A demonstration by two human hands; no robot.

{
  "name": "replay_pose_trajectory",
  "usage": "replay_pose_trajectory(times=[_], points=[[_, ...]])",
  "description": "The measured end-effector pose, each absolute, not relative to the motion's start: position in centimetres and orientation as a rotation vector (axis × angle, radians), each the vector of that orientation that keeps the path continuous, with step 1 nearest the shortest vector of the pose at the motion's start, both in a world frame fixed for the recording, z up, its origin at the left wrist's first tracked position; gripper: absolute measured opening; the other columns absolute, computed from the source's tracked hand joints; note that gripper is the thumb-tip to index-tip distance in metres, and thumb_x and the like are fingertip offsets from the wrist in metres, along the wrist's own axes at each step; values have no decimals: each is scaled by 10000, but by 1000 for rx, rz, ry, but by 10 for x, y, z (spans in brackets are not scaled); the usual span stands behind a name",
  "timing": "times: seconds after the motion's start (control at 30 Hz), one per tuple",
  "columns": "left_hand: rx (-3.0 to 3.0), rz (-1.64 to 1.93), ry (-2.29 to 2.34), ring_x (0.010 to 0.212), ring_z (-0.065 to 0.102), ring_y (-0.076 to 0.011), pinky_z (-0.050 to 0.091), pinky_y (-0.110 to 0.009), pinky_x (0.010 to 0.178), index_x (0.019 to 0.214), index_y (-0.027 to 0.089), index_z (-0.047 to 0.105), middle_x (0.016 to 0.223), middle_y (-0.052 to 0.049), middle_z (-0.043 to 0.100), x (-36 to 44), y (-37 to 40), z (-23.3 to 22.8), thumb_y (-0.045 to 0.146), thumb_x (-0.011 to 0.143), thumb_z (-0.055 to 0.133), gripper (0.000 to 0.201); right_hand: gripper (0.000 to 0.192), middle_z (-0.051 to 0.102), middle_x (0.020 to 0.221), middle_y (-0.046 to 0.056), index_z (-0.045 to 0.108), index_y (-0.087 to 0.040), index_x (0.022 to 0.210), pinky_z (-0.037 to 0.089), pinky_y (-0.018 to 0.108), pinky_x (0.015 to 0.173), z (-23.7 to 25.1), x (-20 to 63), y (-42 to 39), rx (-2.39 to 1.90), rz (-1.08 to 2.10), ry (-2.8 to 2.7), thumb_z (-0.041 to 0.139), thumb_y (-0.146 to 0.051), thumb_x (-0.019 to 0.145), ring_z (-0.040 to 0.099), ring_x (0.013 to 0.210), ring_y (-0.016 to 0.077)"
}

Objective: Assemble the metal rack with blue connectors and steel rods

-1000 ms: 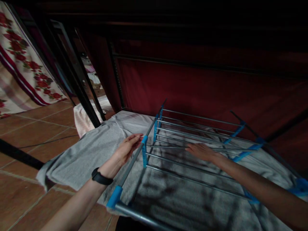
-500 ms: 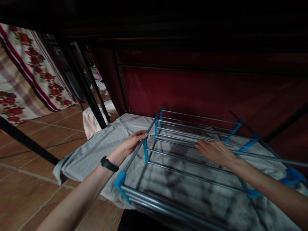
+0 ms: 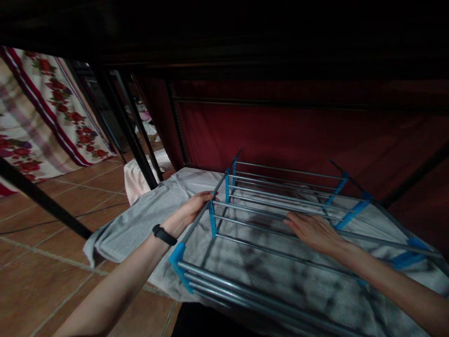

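Observation:
A rack of grey metal tubes with blue plastic joints (image 3: 227, 188) lies across the grey cloth. At its left side my left hand (image 3: 194, 208), wearing a black wristband (image 3: 164, 235), is closed around the side bar (image 3: 222, 181), right beside a blue bracket (image 3: 212, 220). My right hand (image 3: 310, 229) grips a metal rod (image 3: 249, 209) near the middle of the rack, fingers over it. The rod's left end meets the blue bracket by my left fingertips; how deep it sits there is hidden. A blue corner piece (image 3: 179, 262) joins thicker tubes (image 3: 242, 290) nearest me.
Grey cloth (image 3: 133, 229) drapes over the surface beneath the rack. Black metal posts (image 3: 129, 126) stand at left, and a dark beam (image 3: 224, 51) hangs low overhead. Dark red fabric (image 3: 280, 131) covers the back. A floral cloth (image 3: 59, 103) hangs over the tiled floor (image 3: 70, 285).
The rod in my right hand has shifted left: its free end, just short of the bracket before, now meets it. The rack's right side has tilted slightly. My left hand keeps its hold.

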State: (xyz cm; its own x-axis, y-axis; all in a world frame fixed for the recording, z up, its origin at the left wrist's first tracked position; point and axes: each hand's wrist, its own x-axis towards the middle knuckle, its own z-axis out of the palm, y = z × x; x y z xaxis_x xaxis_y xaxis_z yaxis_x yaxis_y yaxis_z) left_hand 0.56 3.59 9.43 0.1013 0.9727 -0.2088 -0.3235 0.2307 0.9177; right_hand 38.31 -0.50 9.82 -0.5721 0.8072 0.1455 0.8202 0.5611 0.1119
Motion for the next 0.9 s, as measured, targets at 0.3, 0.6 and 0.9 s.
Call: replay_pose_trajectory(times=[0.3,0.6,0.9], points=[[872,1134,1070,559,630,-131,523,-216,491,1030,87,616,805,-87,693,4,41,91,126,850,577,188,331,690,947,40,555,-227,1014,336,295,628,93,382,-8,-1429,-322,-2714,256,-366,1034,657,791,208],[897,1130,1109,550,605,-113,524,-205,493,1064,73,599,779,-73,675,5,42,91,133,880,539,202,327,691,879,26,563,-228,970,318,299,602,93,384,-8,-1421,-316,-2695,272,-360,1034,663,748,209],[913,1123,1149,567,605,-116,526,-209,512,1080,104,598,808,-66,668,9,38,92,184,889,539,215,333,696,954,39,582,-229,1001,348,304,618,88,380,-5,-1464,-309,-2680,277,-359,1030,670,811,214]])
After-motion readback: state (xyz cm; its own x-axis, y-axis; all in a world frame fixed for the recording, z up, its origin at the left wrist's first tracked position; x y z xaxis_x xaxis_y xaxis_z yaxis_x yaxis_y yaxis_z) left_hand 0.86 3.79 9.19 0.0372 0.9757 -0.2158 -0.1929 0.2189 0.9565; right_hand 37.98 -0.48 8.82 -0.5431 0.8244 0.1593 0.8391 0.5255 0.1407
